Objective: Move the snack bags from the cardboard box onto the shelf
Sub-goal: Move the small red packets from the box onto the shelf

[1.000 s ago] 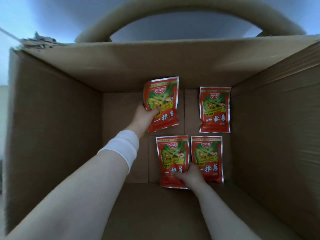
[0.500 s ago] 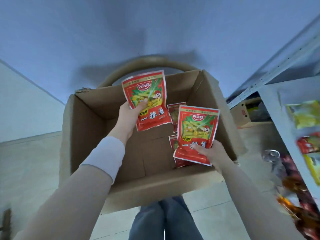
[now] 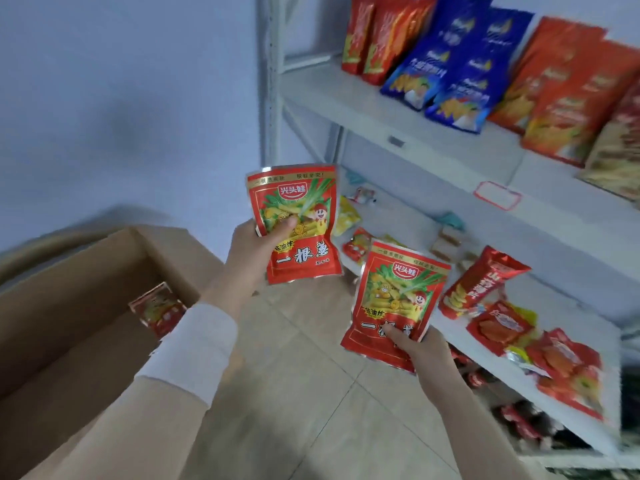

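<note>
My left hand (image 3: 251,252) grips a red snack bag (image 3: 298,233) upright by its left edge, thumb on its front. My right hand (image 3: 420,348) holds a second, identical red snack bag (image 3: 394,299) by its bottom edge, tilted slightly right. Both bags hang in the air over the floor, in front of the white shelf (image 3: 433,109). The cardboard box (image 3: 72,299) stands open at the lower left, with another red snack bag (image 3: 157,308) visible inside, partly hidden by my left sleeve.
The upper shelf board carries standing red and blue chip bags (image 3: 453,64). The lower shelf board (image 3: 491,296) holds several loose red and yellow snack packets. Beige floor tiles (image 3: 311,393) lie between box and shelf. A pale wall rises behind the box.
Both hands lifted their bags out of the box and swung right toward the shelf. The view turned from the box to the shelf.
</note>
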The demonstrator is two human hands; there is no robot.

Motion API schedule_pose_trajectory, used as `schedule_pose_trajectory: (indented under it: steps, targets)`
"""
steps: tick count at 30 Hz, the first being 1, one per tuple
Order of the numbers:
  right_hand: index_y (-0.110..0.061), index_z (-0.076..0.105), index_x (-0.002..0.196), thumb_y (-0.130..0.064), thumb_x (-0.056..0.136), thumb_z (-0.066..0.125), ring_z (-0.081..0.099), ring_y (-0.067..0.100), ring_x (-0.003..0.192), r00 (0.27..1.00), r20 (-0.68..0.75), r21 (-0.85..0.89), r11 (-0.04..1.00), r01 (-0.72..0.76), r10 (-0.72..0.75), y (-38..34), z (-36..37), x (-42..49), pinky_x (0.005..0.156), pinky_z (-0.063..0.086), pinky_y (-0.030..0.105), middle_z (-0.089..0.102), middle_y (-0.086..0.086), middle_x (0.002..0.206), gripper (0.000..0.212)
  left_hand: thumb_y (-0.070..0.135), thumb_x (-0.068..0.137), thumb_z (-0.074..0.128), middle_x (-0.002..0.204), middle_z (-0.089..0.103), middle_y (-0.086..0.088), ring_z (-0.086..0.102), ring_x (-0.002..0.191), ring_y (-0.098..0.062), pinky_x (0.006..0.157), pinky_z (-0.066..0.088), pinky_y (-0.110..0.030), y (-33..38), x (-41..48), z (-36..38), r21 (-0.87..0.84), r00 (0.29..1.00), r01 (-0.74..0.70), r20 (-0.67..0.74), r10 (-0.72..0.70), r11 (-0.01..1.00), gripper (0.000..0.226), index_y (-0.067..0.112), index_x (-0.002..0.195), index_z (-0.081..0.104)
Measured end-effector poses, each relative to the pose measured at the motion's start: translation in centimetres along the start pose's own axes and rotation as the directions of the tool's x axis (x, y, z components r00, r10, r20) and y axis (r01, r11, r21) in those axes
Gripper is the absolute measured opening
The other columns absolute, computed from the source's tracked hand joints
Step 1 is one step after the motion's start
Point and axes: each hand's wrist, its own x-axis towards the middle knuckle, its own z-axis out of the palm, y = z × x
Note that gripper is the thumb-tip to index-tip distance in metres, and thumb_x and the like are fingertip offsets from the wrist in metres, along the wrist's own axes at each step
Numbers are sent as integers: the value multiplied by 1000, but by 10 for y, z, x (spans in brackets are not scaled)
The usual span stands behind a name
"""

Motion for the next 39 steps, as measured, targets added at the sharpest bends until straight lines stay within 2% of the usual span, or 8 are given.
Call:
schedule_pose_trajectory:
  steps: [2, 8, 13, 18, 24, 29, 32, 39]
  targets:
    - [-13, 62, 110, -21, 73, 76, 68, 22, 89, 997, -80, 50, 999, 2, 2, 5, -76, -1, 80, 54, 38, 71, 5, 101, 41, 33, 82, 67, 85, 70, 11, 69, 71, -2, 57, 53, -16, 6, -10, 85, 34, 995, -58, 84, 55, 998, 11, 29, 91, 62]
    - [-27, 61, 83, -21, 74, 76, 66, 15, 80, 941, -338, 116, 990, 80, -36, 20, -274, -8, 71, 53, 31, 69, -4, 86, 19, 41, 81, 66, 89, 72, 4, 71, 79, -12, 71, 55, -30, 22, -39, 311, 119, 924, -143, 373, 90, 982, 21, 24, 92, 63]
    - [-13, 64, 107, -25, 73, 77, 67, 22, 89, 868, -497, 161, 984, 81, 10, 35, -391, 2, 85, 53, 40, 71, 5, 98, 39, 35, 83, 66, 75, 68, 12, 67, 66, -1, 59, 51, -18, 24, -41, 458, 135, 848, -224, 515, 125, 965, 11, 27, 81, 59]
    - [-16, 64, 89, -15, 77, 73, 66, 15, 77, 802, -598, 191, 972, 136, 5, 29, -498, 37, 63, 50, 24, 69, 3, 86, 15, 33, 84, 66, 80, 70, 7, 68, 72, -7, 61, 53, -19, 14, -22, 584, 150, 750, -299, 647, 136, 942, 10, 25, 82, 61]
    - [-17, 62, 81, -14, 77, 73, 65, 19, 74, 738, -674, 176, 972, 156, 4, -8, -618, 119, 67, 52, 32, 67, 2, 80, 12, 32, 86, 65, 84, 67, 7, 68, 80, -14, 72, 54, -28, 14, 28, 732, 133, 699, -318, 702, 137, 939, 8, 29, 86, 58]
    - [-11, 63, 96, -16, 76, 74, 66, 24, 75, 717, -697, 178, 973, 144, 22, -31, -697, 189, 71, 55, 38, 69, 5, 83, 23, 37, 86, 64, 92, 69, -2, 67, 83, -19, 76, 53, -32, 11, 67, 840, 218, 701, -335, 708, 88, 917, 20, 18, 94, 63]
    - [-10, 62, 105, -18, 76, 74, 67, 29, 85, 732, -681, 200, 968, 150, 27, -35, -736, 232, 79, 55, 42, 70, 10, 94, 33, 38, 88, 61, 90, 69, 0, 68, 80, -17, 76, 56, -33, 4, 87, 898, 243, 698, -305, 714, 43, 921, 11, 29, 82, 58]
    - [-12, 58, 109, -17, 75, 75, 65, 19, 83, 743, -669, 175, 966, 188, -24, -49, -810, 336, 74, 51, 30, 67, 4, 95, 39, 55, 83, 58, 93, 71, 4, 70, 81, -17, 79, 57, -43, -27, 142, 1004, 338, 790, -279, 613, 15, 899, 23, 33, 88, 58]
